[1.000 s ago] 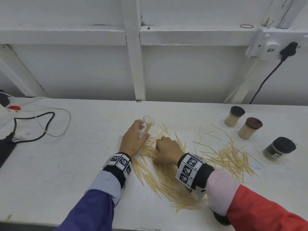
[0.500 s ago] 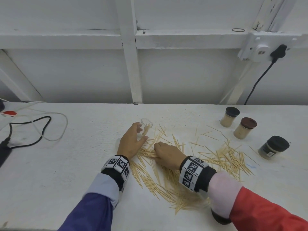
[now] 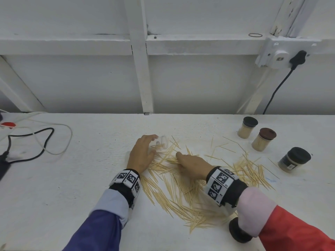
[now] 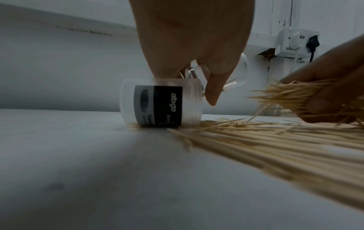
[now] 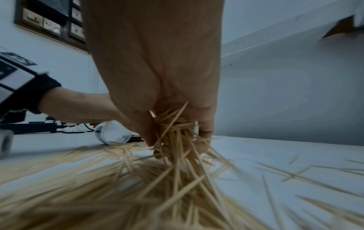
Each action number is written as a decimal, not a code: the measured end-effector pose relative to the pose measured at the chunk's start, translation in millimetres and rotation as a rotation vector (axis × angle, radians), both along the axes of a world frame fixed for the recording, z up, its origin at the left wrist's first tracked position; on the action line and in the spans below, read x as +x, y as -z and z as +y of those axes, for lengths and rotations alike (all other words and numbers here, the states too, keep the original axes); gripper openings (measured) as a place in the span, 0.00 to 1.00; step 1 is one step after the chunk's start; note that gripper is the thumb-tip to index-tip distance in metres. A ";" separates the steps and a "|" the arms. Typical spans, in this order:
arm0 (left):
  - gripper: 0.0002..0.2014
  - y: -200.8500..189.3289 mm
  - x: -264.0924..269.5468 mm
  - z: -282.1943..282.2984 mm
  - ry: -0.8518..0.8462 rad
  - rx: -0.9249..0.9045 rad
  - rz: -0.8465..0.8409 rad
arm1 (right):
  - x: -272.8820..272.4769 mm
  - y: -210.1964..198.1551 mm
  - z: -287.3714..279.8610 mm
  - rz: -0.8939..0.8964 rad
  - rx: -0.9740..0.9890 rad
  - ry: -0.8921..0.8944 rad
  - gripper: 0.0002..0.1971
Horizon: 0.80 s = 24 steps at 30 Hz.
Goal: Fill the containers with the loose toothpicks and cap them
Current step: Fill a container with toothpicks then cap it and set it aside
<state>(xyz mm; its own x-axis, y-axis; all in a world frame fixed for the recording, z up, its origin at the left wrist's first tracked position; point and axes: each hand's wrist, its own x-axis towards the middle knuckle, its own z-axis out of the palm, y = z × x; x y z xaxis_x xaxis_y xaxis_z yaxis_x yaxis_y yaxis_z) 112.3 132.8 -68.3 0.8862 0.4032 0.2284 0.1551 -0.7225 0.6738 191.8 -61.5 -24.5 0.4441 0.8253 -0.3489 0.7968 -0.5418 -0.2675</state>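
Observation:
Loose toothpicks [image 3: 181,192] lie spread over the white table [image 3: 81,178]. My left hand [image 3: 152,144] holds a small clear container [image 3: 164,141] tipped on its side, mouth toward the pile, with a few toothpicks inside. In the left wrist view the fingers and thumb of the left hand [image 4: 208,74] curl round that clear container [image 4: 241,70]. A second container with a black label [image 4: 161,102] lies on its side beneath the palm. My right hand [image 3: 183,160] pinches a bundle of toothpicks [image 5: 173,137] just right of the clear container.
Three capped, filled containers [image 3: 248,129] [image 3: 263,139] [image 3: 294,159] stand at the right. A black cap [image 3: 239,230] lies near the front edge under my right sleeve. Cables [image 3: 36,140] trail across the table's left side. A white wall runs behind.
The left hand has tipped the clear container lower onto its side. The right hand has slid left toward it, gathering toothpicks into a bundle.

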 end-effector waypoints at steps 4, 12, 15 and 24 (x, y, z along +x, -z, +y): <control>0.27 3.0 1.9 1.5 0.025 0.064 0.020 | 5.5 1.6 -4.9 0.018 -0.056 -0.007 0.03; 0.29 4.8 2.4 0.1 0.057 0.088 0.003 | 7.8 3.6 -10.5 0.033 -0.064 0.010 0.05; 0.28 5.8 3.5 0.0 0.054 0.091 0.013 | 12.1 3.0 -13.1 0.064 -0.055 0.040 0.03; 0.26 7.6 4.3 1.4 0.065 0.115 -0.065 | 27.7 -14.3 -21.5 0.174 0.011 0.077 0.10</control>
<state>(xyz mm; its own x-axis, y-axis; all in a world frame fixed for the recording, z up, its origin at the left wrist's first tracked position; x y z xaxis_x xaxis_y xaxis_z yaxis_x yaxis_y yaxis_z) 116.6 134.2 -75.8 0.8914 0.3131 0.3277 0.0641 -0.8029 0.5927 219.6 -83.1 -10.2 0.4395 0.7956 -0.4170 0.6943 -0.5954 -0.4043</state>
